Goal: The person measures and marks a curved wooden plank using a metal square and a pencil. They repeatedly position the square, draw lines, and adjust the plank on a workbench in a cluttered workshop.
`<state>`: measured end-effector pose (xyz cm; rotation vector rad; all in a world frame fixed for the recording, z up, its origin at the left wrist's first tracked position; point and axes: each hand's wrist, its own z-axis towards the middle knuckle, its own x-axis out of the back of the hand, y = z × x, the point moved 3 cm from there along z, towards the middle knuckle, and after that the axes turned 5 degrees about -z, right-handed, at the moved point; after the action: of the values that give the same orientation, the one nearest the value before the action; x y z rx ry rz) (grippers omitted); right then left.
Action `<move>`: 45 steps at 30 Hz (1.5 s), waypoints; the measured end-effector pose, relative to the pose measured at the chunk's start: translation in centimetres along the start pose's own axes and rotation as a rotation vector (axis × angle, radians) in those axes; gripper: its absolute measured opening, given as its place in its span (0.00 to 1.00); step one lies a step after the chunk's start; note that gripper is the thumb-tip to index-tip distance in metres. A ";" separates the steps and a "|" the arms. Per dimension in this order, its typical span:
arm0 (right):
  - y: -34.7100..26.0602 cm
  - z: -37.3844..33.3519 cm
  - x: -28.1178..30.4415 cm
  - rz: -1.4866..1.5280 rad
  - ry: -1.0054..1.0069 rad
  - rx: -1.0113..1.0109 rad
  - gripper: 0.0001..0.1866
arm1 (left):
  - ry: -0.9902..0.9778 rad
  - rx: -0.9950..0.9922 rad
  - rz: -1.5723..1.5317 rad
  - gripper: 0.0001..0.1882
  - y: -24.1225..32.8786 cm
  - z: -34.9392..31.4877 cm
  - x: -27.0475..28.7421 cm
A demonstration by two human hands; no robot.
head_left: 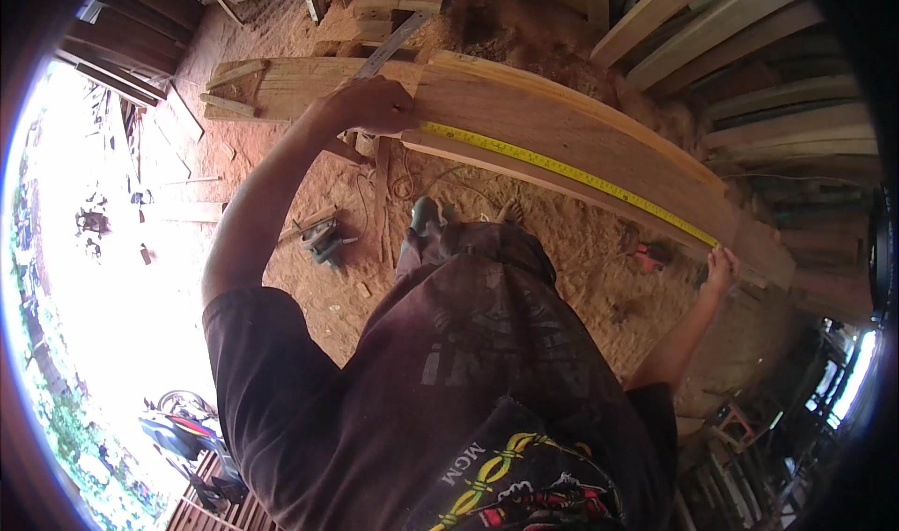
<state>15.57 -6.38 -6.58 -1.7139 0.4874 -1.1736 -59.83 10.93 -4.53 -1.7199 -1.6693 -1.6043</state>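
Note:
A long wooden plank (524, 124) lies across in front of me. The yellow blade of a tape measure (571, 170) is stretched along its near edge. My left hand (375, 108) is closed at the blade's left end; its fingers hide most of what they grip. A grey metal ruler or square (393, 44) slants away from just beyond that hand, and I cannot tell whether the hand touches it. At the right end of the plank, my right hand (721, 269) pinches the other end of the blade against the near edge.
A green-grey power tool (326, 241) sits on the dusty ground at left, with a cord near it. A red tool (648, 257) lies under the plank's right part. Stacked boards (712, 25) fill the far right. A motorcycle (192, 428) stands at lower left.

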 end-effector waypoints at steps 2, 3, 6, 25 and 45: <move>-0.2 -0.2 -0.1 -0.005 0.010 -0.006 0.12 | -0.098 0.099 -0.054 0.25 0.2 0.3 0.1; -0.4 -0.3 -0.2 -0.011 0.015 -0.007 0.12 | -0.125 0.131 -0.046 0.27 0.4 0.5 0.2; -0.7 -0.7 -0.3 -0.027 0.030 -0.009 0.12 | -0.145 0.185 -0.022 0.31 0.9 0.7 0.5; 0.1 -0.2 -0.2 0.000 -0.002 0.009 0.13 | -0.139 0.320 0.024 0.37 1.8 1.1 -0.1; -0.2 -0.6 -0.2 0.003 0.016 0.031 0.13 | -0.031 0.186 -0.057 0.31 1.2 0.8 -0.6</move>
<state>14.89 -6.40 -6.46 -1.6784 0.4787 -1.1880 -58.28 10.82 -4.72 -1.6273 -1.8336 -1.4021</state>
